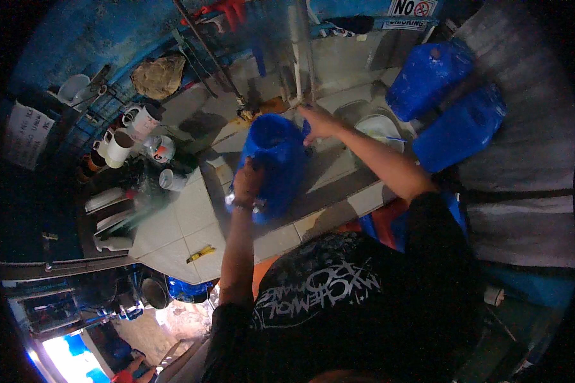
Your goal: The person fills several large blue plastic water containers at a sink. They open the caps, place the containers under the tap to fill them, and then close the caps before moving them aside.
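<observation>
A blue plastic container [281,179] stands in a recessed, tiled part of the counter in front of me. My left hand [248,181] is closed around its near left side, apparently at a handle; a shiny band circles that wrist. Beyond the container's right side, my right hand [318,124] reaches to the lower end of a white pipe [296,72]. Its thumb and fingers are spread around a small blue piece [306,128]. Whether the fingers grip that piece or only pass by it, I cannot tell.
Two more blue containers [431,79] stand at the right, past a sink basin with a white bowl [378,129]. A yellow cutter knife [201,253] lies on the tiled counter [165,239]. Mugs [120,146] hang from a rack at left, above plates [108,198].
</observation>
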The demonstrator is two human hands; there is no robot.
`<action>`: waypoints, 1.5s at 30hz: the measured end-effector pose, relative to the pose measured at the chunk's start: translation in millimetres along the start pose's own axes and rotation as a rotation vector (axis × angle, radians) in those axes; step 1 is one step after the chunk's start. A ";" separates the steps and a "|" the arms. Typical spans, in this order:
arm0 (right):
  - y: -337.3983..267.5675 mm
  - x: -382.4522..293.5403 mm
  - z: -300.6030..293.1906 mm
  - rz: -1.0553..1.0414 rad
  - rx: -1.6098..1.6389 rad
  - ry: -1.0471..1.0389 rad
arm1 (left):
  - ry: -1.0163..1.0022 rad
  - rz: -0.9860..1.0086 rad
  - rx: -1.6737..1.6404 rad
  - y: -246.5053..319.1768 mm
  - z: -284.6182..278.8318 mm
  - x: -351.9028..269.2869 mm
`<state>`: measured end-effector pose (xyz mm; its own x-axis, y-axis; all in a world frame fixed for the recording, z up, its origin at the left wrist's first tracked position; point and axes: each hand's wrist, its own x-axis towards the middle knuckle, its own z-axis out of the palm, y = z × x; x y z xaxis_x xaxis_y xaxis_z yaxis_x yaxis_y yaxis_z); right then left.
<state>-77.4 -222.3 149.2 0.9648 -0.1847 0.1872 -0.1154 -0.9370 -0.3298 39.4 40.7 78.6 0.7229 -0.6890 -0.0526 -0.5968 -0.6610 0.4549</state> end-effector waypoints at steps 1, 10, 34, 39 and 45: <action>2.4 -7.0 3.0 0.059 0.167 0.070 | 0.047 0.037 -0.018 -13.7 -13.0 -9.3; -5.5 -68.3 52.1 0.339 0.579 0.553 | 0.446 0.217 0.022 47.0 4.2 -3.6; 55.8 -43.2 143.0 0.527 0.365 0.248 | -0.482 -0.417 -1.893 18.6 210.4 143.3; 26.3 -6.7 181.5 0.760 0.588 0.067 | -0.512 -0.434 -2.118 29.8 197.4 89.9; 40.3 -21.6 239.4 0.569 1.048 -0.111 | -0.731 0.027 -2.317 83.1 131.0 60.6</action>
<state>-46.3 -185.0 -89.7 0.8587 -0.4197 -0.2941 -0.3333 -0.0215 -0.9426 -12.0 -94.8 -3.3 0.2410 -0.9700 0.0305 0.9351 0.2405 0.2604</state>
